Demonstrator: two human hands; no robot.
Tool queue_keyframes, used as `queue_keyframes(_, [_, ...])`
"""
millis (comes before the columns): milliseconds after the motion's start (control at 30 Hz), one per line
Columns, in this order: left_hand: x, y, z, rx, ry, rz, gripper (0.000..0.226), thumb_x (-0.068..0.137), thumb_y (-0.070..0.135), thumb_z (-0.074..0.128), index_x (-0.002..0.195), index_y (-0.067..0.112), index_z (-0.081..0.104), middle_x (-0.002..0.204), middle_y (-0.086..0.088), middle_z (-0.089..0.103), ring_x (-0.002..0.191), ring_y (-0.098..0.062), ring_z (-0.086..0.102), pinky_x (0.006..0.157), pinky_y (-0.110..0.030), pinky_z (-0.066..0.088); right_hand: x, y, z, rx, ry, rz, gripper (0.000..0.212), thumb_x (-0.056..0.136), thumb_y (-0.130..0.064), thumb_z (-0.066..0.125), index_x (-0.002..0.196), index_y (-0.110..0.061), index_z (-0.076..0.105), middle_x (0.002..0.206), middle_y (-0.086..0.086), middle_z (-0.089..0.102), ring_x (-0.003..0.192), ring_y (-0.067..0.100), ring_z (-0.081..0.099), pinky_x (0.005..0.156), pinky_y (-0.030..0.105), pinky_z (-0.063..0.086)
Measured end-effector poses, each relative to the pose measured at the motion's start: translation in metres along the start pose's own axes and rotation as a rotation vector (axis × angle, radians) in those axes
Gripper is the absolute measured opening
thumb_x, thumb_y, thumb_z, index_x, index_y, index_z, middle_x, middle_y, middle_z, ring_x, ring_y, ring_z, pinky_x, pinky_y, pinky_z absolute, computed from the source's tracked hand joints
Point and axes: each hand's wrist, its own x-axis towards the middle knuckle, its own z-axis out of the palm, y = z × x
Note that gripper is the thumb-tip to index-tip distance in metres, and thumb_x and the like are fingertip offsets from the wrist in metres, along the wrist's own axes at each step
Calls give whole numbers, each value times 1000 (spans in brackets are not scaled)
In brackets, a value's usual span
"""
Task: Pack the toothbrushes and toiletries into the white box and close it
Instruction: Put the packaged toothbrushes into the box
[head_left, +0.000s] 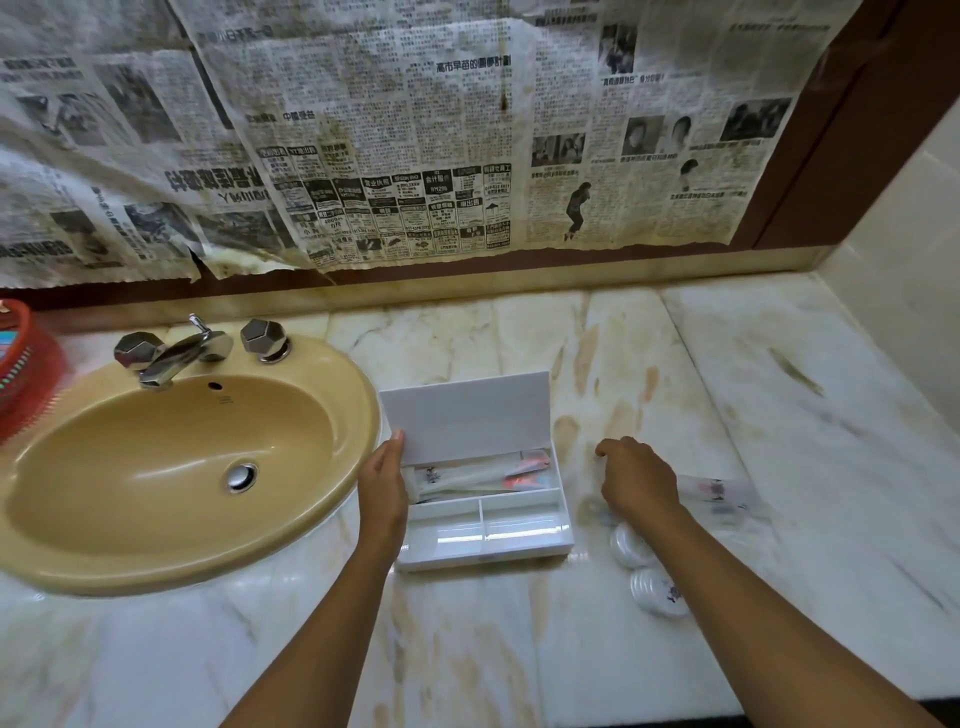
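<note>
A white box (485, 540) stands open on the marble counter, its lid (467, 415) raised. Wrapped toothbrushes (478, 475) lie in its long back compartment; the two front compartments hold nothing I can see. My left hand (383, 480) holds the left edge of the box and lid, thumb up along the lid. My right hand (636, 480) hovers to the right of the box, fingers curled down over a blurred clear packet (719, 493); whether it grips anything I cannot tell. Two round white toiletry containers (631, 545) (657, 590) lie by my right wrist.
A tan sink (171, 467) with a chrome tap (176, 353) lies left of the box. A red basket (26, 364) stands at the far left edge. Newspaper (389, 130) covers the wall behind. The counter (779, 389) extends right to a tiled wall.
</note>
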Motion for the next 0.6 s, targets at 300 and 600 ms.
queue_keyframes(300, [1, -2, -1, 7, -16, 7, 26, 103, 23, 47, 85, 28, 65, 88, 17, 68, 74, 14, 63, 64, -2, 44, -1, -17, -22, 127, 166, -34, 33, 87, 6, 47, 111, -7, 64, 113, 10, 60, 102, 27, 56, 80, 33, 45])
queue_keyframes(600, [6, -6, -7, 62, -29, -15, 27, 103, 28, 48, 82, 22, 65, 85, 11, 68, 82, -2, 62, 73, -14, 47, -4, -52, -57, 317, 249, -142, 13, 89, -2, 53, 82, -8, 63, 85, 9, 67, 71, 23, 60, 65, 33, 53])
